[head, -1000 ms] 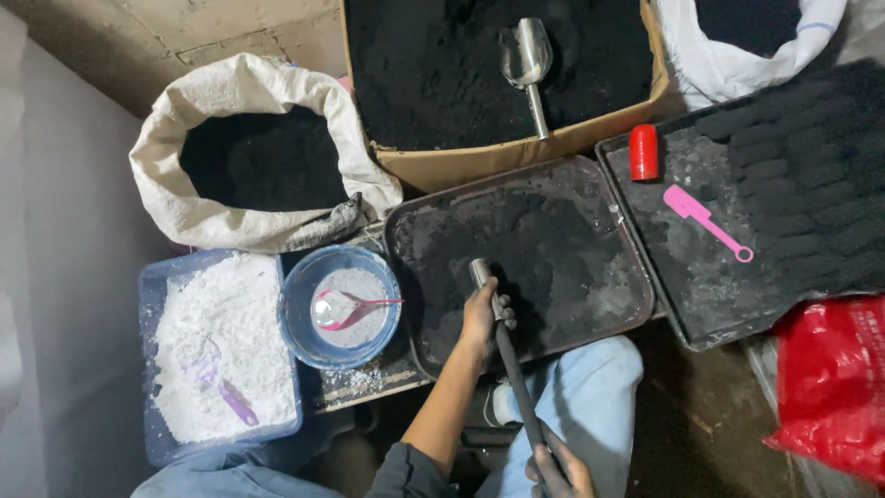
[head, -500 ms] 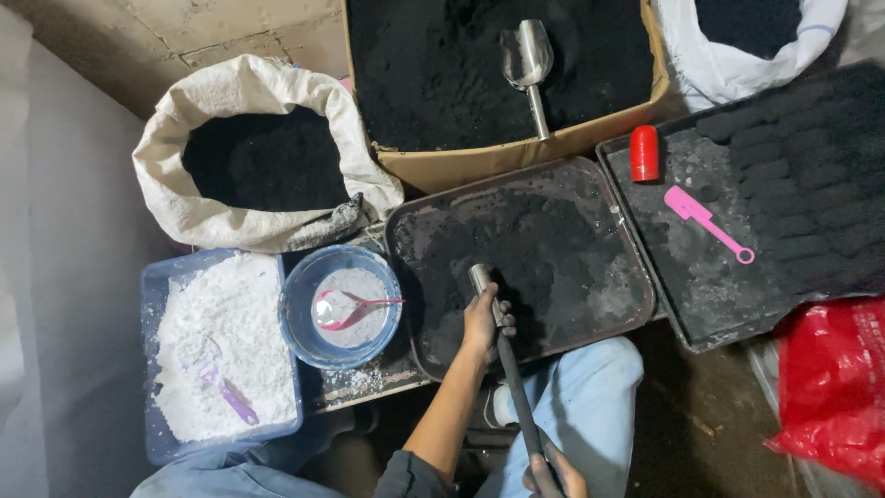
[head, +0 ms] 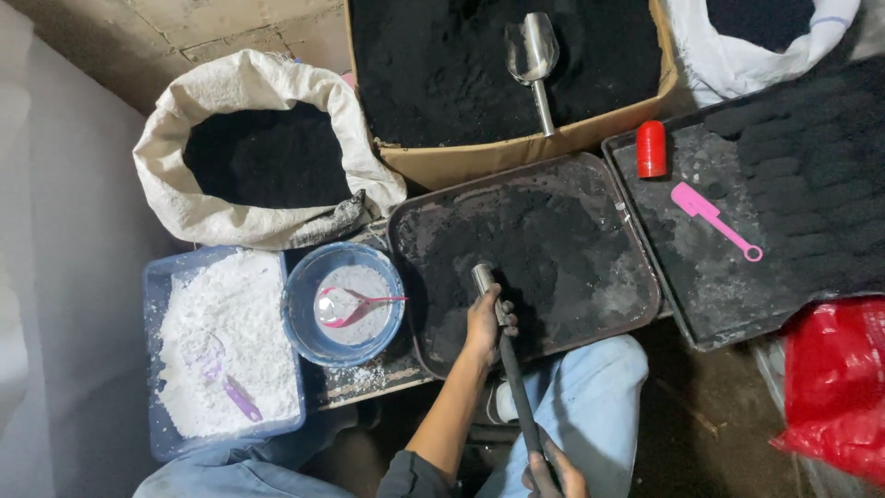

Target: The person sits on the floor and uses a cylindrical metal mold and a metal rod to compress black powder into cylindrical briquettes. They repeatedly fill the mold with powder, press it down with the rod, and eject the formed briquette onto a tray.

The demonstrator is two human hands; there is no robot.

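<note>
**risk: tube tipping, powder spilling off the tray**

head view: left hand (head: 486, 323) wrapped tight around the top of a metal tube (head: 482, 277) standing in black powder on the middle tray (head: 636, 286). right hand (head: 550, 470) grips the dark rod (head: 518, 392) low at the frame edge. judged risks: a slanted rod could jam; a tilted tube could scatter powder toward the blue bowl (head: 304, 327) of white powder.

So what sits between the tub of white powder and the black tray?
In the head view, a blue bowl holding white powder and a pink spoon sits between the tub and tray.
</note>
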